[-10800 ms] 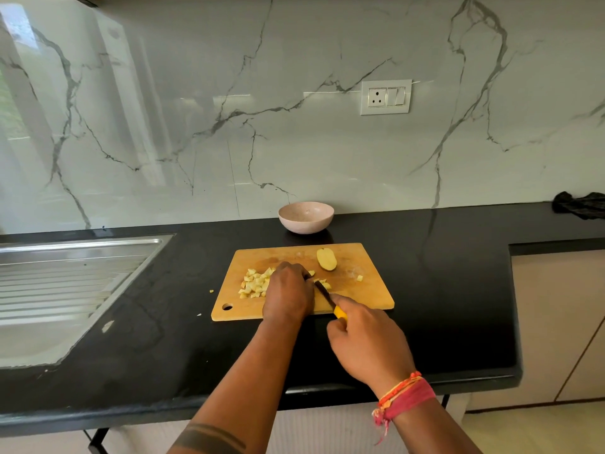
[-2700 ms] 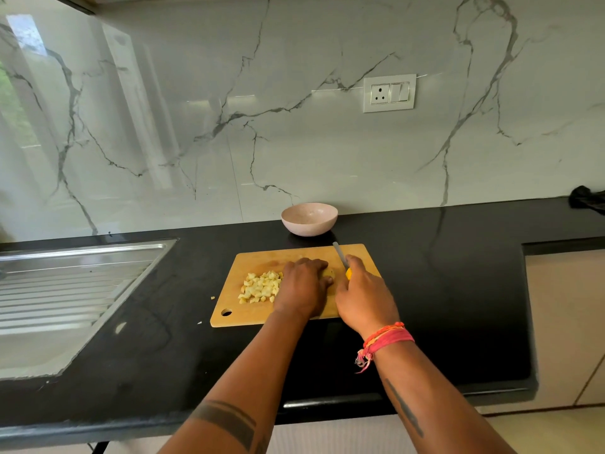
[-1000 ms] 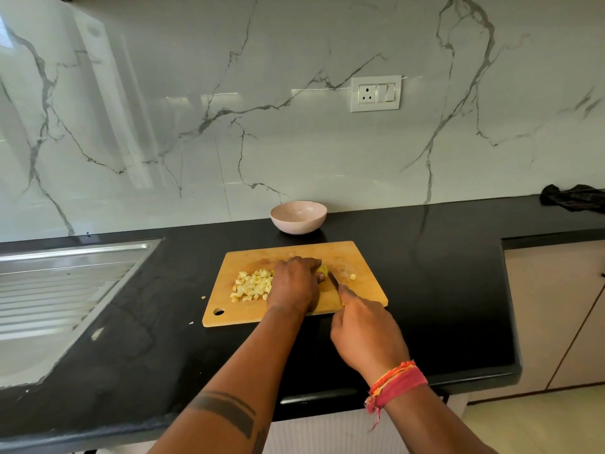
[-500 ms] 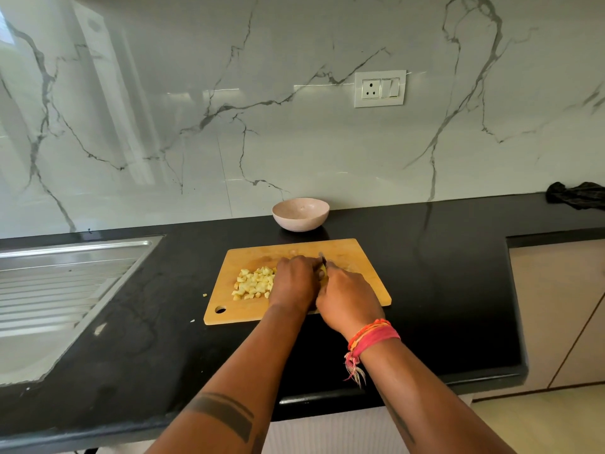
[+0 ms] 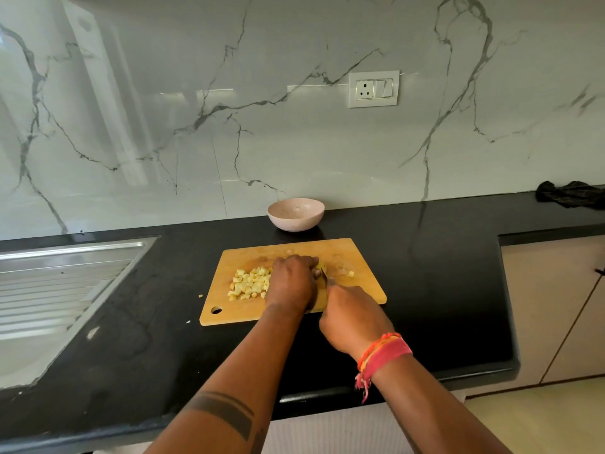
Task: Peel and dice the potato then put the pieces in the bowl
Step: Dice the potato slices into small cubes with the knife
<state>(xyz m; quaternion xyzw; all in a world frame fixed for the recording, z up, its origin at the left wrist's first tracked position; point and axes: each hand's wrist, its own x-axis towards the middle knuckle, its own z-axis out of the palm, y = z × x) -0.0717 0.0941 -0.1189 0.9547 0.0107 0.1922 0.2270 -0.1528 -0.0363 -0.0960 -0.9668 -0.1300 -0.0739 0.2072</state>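
Rectangular wooden cutting board (image 5: 357,257) flat at centre of black stone worktop (image 5: 442,290), near edge set back from the worktop's front lip. Pile of pale yellow diced potato cubes (image 5: 250,284) on the board's 9 o'clock half; single cube (image 5: 350,274) apart at 3 o'clock; two stray bits (image 5: 200,295) off the board on the worktop at 9 o'clock.

Left hand (image 5: 292,282) curled, knuckles up, pressing down on remaining yellow potato piece (image 5: 321,266); only a small sliver of that piece visible at the fingertips, rest hidden. Right hand (image 5: 352,317) closed around knife handle, handle fully covered; short stretch of dark knife blade (image 5: 324,276) visible between both hands, touching the potato piece. Exact blade angle hard to make out.

Round pale pink bowl (image 5: 296,213) at 12 o'clock of the board, just beyond its far edge, against marble-pattern wall. Bare worktop at 3 o'clock up to the step beside beige cabinets (image 5: 553,306). Steel sink drainboard (image 5: 59,290) at 9 o'clock, cut off by the frame. Dark crumpled cloth (image 5: 571,194) at 2 o'clock, partly cut off.
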